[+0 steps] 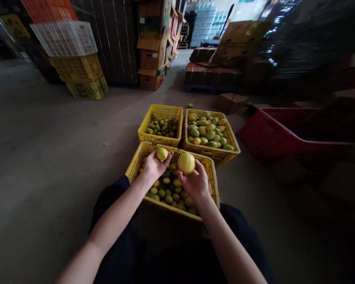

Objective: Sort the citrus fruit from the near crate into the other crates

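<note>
The left hand [154,165] is turned up and half curled, with a small fruit [162,154] resting in it. The small fruit is yellow with a bit of green. The right hand [195,181] is curled like a cup around the bottom and side of a big fruit [186,163]. The big fruit is round and pale yellow. The two fruits are side by side, near each other but not touching.

Both hands are up over the near crate [134,165], which is yellow and sits on the floor [62,157] between the person's knees. In it are lots of green and yellow fruits [167,191], and the arms hide some of them.

Behind it are two more yellow crates. The left crate [148,137] has small, mostly green fruits [162,127] in it. The right crate [225,155] is fuller, and its green and yellow fruits [208,132] look bigger. One loose fruit [190,105] lies on the floor behind them, with a brown box [232,101] near it.

A red bin [266,130] is off to the right. Far back on the left, a white crate [66,37] sits in a tall stack, under an orange crate [49,10].
</note>
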The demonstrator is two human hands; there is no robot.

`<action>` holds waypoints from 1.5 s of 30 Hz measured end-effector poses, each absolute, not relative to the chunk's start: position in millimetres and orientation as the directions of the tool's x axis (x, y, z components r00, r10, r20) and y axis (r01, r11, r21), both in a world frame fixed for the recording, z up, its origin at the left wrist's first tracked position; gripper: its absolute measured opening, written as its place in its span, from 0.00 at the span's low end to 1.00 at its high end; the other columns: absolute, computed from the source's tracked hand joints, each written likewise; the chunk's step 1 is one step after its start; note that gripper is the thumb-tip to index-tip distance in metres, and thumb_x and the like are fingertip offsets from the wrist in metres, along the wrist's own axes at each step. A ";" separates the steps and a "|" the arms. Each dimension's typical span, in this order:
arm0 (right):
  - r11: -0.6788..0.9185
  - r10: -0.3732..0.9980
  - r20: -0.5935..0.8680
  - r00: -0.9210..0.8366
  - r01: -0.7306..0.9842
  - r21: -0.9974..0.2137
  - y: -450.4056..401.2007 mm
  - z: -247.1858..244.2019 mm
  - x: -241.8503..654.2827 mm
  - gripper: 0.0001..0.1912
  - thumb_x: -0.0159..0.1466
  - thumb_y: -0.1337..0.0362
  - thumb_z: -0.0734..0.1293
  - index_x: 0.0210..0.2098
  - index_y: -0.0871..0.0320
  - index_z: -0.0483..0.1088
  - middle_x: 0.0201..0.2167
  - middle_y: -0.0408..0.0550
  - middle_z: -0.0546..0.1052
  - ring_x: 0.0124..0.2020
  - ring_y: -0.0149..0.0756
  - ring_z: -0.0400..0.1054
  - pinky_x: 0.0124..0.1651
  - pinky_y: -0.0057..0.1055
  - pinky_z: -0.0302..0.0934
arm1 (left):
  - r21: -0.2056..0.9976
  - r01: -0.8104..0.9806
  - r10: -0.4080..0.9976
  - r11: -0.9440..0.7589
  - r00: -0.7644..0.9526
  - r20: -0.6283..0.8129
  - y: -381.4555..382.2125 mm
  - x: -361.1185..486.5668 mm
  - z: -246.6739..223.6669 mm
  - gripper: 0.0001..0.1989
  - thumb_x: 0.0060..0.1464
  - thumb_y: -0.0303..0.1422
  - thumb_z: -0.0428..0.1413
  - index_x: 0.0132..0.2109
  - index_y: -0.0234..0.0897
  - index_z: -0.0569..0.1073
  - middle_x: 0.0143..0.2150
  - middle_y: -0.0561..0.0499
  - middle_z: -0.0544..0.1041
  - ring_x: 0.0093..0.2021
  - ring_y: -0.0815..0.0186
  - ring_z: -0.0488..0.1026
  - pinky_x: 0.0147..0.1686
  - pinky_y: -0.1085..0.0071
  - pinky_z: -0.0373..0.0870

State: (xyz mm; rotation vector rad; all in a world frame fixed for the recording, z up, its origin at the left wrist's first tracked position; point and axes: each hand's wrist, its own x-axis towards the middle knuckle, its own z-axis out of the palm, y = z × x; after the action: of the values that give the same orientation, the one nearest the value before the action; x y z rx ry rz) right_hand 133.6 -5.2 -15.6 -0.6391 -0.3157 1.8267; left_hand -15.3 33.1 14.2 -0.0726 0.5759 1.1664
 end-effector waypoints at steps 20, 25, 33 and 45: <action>0.315 0.893 0.214 0.397 -0.210 -0.926 -8.7 -8.0 128.4 0.33 0.40 0.73 0.78 0.41 0.51 0.63 0.37 0.39 0.76 0.37 0.32 0.72 0.40 0.28 0.68 | 0.902 -0.393 0.983 -0.179 -0.030 0.181 26.6 -25.1 23.6 0.23 0.33 0.20 0.68 0.39 0.39 0.72 0.46 0.49 0.76 0.46 0.65 0.74 0.48 0.73 0.69; 0.278 0.918 0.152 0.365 -0.324 -0.904 -7.1 -9.1 133.0 0.28 0.42 0.71 0.78 0.40 0.53 0.68 0.38 0.41 0.77 0.35 0.32 0.73 0.38 0.29 0.68 | 0.841 -0.535 0.996 0.085 0.064 -0.060 26.6 -25.9 23.4 0.19 0.39 0.21 0.67 0.40 0.35 0.74 0.39 0.50 0.78 0.39 0.66 0.76 0.45 0.70 0.71; 0.085 0.979 -0.057 0.195 -0.650 -0.755 0.6 -6.5 141.4 0.17 0.44 0.66 0.77 0.33 0.54 0.71 0.31 0.39 0.78 0.33 0.33 0.73 0.37 0.28 0.68 | 0.638 -0.715 0.959 0.285 0.206 -0.197 32.9 -31.2 17.6 0.09 0.54 0.27 0.59 0.43 0.31 0.74 0.37 0.47 0.79 0.38 0.64 0.78 0.40 0.69 0.77; -0.058 0.995 -0.097 0.003 -0.783 -0.619 2.9 -10.3 146.7 0.10 0.51 0.64 0.73 0.32 0.53 0.70 0.35 0.40 0.80 0.37 0.33 0.75 0.40 0.28 0.71 | 0.576 -0.741 0.935 0.345 0.222 -0.275 34.5 -30.2 20.8 0.11 0.57 0.25 0.55 0.47 0.28 0.73 0.37 0.44 0.79 0.38 0.65 0.79 0.38 0.74 0.77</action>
State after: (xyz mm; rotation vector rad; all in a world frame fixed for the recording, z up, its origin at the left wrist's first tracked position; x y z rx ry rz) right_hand 146.7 2.9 -10.3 -0.6013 -0.4533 1.5341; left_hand -30.2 34.5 20.8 0.3550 0.6457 1.1921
